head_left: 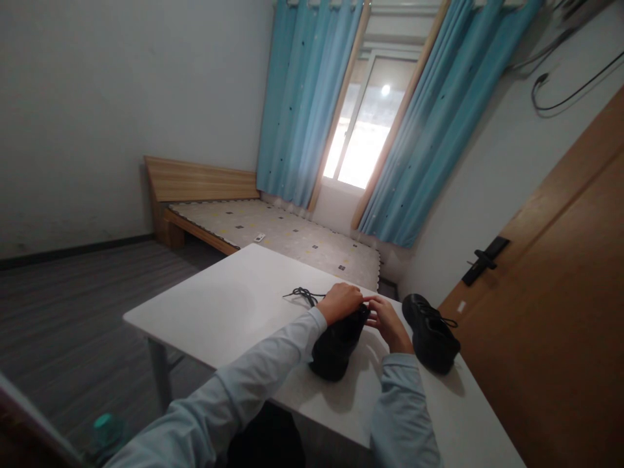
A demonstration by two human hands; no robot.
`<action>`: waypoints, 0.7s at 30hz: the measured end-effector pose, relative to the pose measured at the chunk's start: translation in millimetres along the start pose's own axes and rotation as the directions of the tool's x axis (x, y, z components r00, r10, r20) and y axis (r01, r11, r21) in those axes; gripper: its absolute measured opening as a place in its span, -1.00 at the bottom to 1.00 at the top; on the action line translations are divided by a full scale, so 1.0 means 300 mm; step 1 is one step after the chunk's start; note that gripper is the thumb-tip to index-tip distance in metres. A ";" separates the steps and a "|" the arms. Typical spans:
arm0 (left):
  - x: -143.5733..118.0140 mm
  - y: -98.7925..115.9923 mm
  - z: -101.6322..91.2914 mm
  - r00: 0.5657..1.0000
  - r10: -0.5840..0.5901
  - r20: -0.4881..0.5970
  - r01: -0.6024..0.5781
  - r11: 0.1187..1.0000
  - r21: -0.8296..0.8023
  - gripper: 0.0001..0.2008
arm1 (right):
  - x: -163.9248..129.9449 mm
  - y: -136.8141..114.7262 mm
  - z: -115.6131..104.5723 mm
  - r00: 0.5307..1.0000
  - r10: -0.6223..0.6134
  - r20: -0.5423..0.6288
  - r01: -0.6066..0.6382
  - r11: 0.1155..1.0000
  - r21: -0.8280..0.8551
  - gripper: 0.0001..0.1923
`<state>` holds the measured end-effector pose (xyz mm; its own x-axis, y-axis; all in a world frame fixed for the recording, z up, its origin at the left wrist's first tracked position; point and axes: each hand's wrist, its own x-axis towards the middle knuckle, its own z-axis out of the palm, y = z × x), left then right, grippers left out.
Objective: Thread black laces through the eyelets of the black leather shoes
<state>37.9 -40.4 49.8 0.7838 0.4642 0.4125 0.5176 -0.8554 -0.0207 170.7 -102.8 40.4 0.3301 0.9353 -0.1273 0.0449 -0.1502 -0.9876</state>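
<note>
A black lace-up shoe point(334, 351) stands on the white table in front of me, its heel towards me. My left hand point(342, 303) is bent over the front of this shoe and grips it, with its fingertips partly hidden. From under that hand a loose black shoelace point(305, 296) trails left onto the tabletop. At the shoe's right front side, my right hand point(385, 320) has its fingers drawn together, the fingertips meeting those of my left hand; what they pinch is too small to make out. A second black shoe point(429, 335) with its lace sits farther right.
The white table point(209, 312) reaches away from me to a wooden bed point(205, 182) with a patterned mattress. Blue curtains point(307, 97) hang beside a window. On the right is a brown door point(550, 292) with a black handle. A teal-capped object point(104, 426) shows at lower left.
</note>
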 end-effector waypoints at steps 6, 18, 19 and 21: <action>-0.004 0.004 -0.010 0.999 -0.047 0.009 0.048 0.998 -0.036 -0.76 | -0.006 -0.002 0.005 1.000 -0.013 0.029 0.013 1.000 -0.013 -0.87; -0.010 0.000 -0.014 0.998 -0.026 0.050 0.027 0.999 -0.026 -0.76 | 0.007 0.024 0.007 0.995 0.099 0.032 -0.089 0.967 -0.240 -0.82; -0.009 -0.001 -0.013 0.999 -0.020 0.050 0.021 1.000 -0.020 -0.76 | 0.005 0.025 0.006 0.994 0.097 0.053 -0.081 0.966 -0.244 -0.80; -0.008 -0.002 -0.010 0.999 -0.007 0.054 0.008 1.000 -0.013 -0.76 | 0.002 0.024 0.006 0.991 0.091 0.095 -0.065 0.966 -0.249 -0.78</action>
<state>34.8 -41.8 51.6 0.7974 0.4822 0.3629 0.5192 -0.8546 -0.0054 169.5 -102.7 33.2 0.2422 0.9438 -0.2249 0.2565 -0.2859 -0.9233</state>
